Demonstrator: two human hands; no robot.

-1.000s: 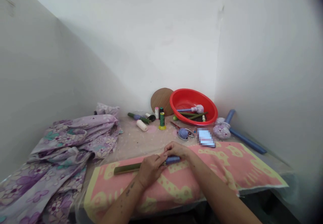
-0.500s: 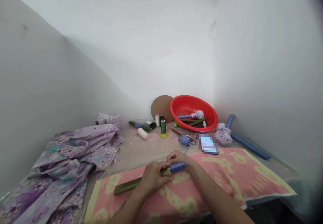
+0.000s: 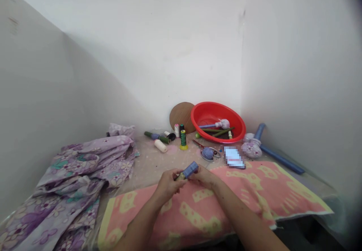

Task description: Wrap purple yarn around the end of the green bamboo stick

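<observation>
Arms (image 3: 245, 215) angled inward over a pink towel (image 3: 195, 217), left hand (image 3: 167, 183) curled around a green stick (image 3: 186, 173), right hand (image 3: 206, 177) pinching its blue-wrapped end (image 3: 191, 168), the stick tilted near the towel's far edge

The stick (image 3: 180, 176) I hold looks olive green, though little shows; its wrapping (image 3: 190, 170) is blue. The towel (image 3: 198, 213) is pink with yellow figures, the basin (image 3: 205, 112) red.

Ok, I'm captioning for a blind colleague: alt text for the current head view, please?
Two hands hold a blue-wrapped green stick above a pink-and-yellow cloth. Beyond are thread spools, scissors, a blue yarn ball and a red basin; floral fabric is heaped at left.
</observation>
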